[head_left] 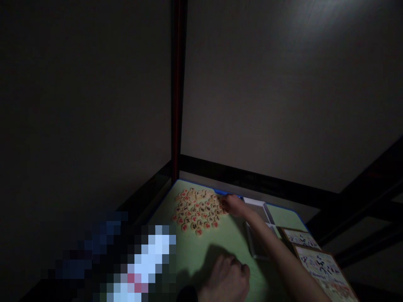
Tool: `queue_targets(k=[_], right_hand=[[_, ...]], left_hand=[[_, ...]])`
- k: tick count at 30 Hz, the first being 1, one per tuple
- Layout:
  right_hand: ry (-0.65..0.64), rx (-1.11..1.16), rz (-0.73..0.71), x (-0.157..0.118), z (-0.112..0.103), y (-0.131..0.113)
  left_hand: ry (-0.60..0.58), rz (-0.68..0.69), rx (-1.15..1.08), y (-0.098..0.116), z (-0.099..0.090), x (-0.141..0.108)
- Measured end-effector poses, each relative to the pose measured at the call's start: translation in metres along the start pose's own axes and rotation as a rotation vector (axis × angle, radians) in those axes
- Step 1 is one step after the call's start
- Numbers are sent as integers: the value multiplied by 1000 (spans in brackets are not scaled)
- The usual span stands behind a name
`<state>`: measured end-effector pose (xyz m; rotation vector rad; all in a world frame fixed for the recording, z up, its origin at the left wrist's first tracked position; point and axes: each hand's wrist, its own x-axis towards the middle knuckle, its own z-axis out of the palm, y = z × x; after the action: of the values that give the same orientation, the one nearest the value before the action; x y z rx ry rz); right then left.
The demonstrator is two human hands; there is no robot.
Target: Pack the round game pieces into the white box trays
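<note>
Right hand [232, 204] is at the right fringe of a spread of round discs [199, 212], fingers bent down among the outermost pieces. Their tips are hidden, so I cannot tell whether they are clamped on a disc or only touching. Left hand [225, 279] is apart from the discs, nearer the wearer, knuckles up and fingers curled under; whether these are fully together or hold anything does not show.

The discs lie close-packed on the green counter [285, 214], many showing red or black characters, perhaps laid in 1 layer so the faces can be read. Just right of the right hand are 2 shallow pale-rimmed trays, the far tray [270, 214] and the near tray [250, 244], probably set there for easy reach; the right forearm passes over the near tray. Beyond that arm are 2 printed panels [325, 268], perhaps kept aside to leave working space.

Green surface stretches between the discs and the left hand, giving room to slide pieces nearer. The far side is tighter: a blue edge [204, 186] runs close behind the discs, with a wall [267, 105] past it. Sideways travel to the right would meet the tray rims, so lifting seems safer there.
</note>
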<state>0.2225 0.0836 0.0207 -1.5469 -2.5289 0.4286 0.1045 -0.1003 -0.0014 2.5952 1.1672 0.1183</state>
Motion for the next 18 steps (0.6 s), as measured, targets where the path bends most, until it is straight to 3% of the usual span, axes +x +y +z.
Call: queue_targets(k=[10,18], right_hand=[[22,69,64,-13,6,13],[15,35,41,-32,-8,13]], left_hand=[[98,23,54,-1,10,-3],[96,30,65,-2,10,-4]])
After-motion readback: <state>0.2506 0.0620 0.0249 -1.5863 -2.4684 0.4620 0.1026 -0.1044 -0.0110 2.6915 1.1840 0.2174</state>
